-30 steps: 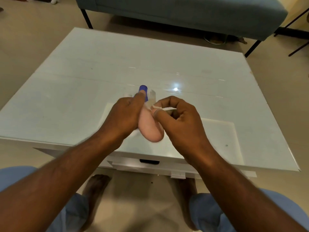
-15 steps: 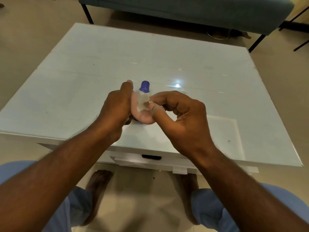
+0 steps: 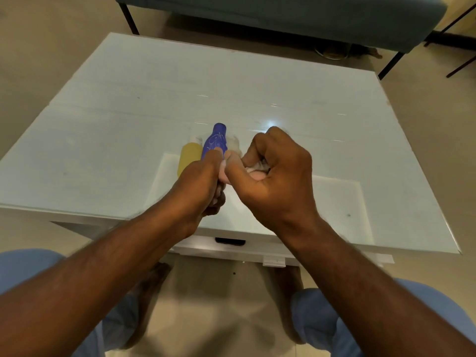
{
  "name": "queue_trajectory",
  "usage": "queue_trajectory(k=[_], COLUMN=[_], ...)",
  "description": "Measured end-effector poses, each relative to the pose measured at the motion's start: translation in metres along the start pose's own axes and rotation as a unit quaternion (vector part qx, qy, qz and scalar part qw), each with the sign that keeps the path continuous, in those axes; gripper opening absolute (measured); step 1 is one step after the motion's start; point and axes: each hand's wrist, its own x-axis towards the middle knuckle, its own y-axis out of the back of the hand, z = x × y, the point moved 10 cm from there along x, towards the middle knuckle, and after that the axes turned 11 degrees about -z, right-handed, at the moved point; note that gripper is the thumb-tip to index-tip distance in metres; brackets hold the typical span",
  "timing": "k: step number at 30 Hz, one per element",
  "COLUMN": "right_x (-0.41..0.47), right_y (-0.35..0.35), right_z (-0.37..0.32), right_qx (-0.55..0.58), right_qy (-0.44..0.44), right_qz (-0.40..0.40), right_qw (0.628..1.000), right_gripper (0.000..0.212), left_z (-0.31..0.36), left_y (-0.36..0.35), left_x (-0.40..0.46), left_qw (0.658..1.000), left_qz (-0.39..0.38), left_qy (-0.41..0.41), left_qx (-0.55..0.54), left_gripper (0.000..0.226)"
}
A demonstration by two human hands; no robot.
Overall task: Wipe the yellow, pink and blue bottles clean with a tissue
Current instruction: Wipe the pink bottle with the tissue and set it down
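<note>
Our left hand (image 3: 203,176) grips the pink bottle (image 3: 225,167) while our right hand (image 3: 273,171) clamps a tissue (image 3: 253,168) against it. The blue bottle (image 3: 215,140) and yellow bottle (image 3: 189,157) lie behind on the white glass table (image 3: 128,112), a teal sofa (image 3: 283,11) beyond.

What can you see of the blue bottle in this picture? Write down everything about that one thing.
The blue bottle looks like deep blue plastic with faint white line drawing on its side. It narrows to a rounded blue top, which points away from the person. It appears to lie on the white table, close beside the yellow bottle on its left. Its near end is hidden behind the left hand, whose fingertips reach its lower part; whether they touch it cannot be told.
</note>
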Motion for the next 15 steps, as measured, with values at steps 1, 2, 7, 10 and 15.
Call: queue_trajectory(k=[1, 2, 7, 10, 15], right_x=[0.000, 0.000, 0.000, -0.009, -0.003], right_y=[0.002, 0.003, -0.005, -0.032, -0.016], right_z=[-0.002, -0.002, 0.016, 0.025, 0.027], right_qx=[-0.004, -0.008, 0.018, 0.040, -0.010], right_qy=[0.012, 0.018, -0.045, -0.096, -0.094], right_qz=[0.013, 0.021, -0.036, -0.147, -0.106], right_qw=[1.000, 1.000, 0.998, 0.984, 0.990], right_gripper=[0.033, 0.034, 0.017, 0.039, 0.038], left_z=[-0.003, -0.004, 0.011, 0.024, 0.025], left_y=[-0.003, -0.005, -0.001, 0.005, 0.002], left_x=[-0.001, -0.002, -0.002, -0.002, -0.006], left_qw=[1.000, 1.000, 0.999, 0.997, 0.992], left_qz=[-0.009, -0.018, -0.010, 0.009, 0.005], left_qy=[0.012, 0.018, -0.028, -0.058, -0.078], left_qx=[-0.010, -0.018, 0.024, 0.058, 0.096], left_gripper=[0.047, 0.048, 0.045, 0.046, 0.046])
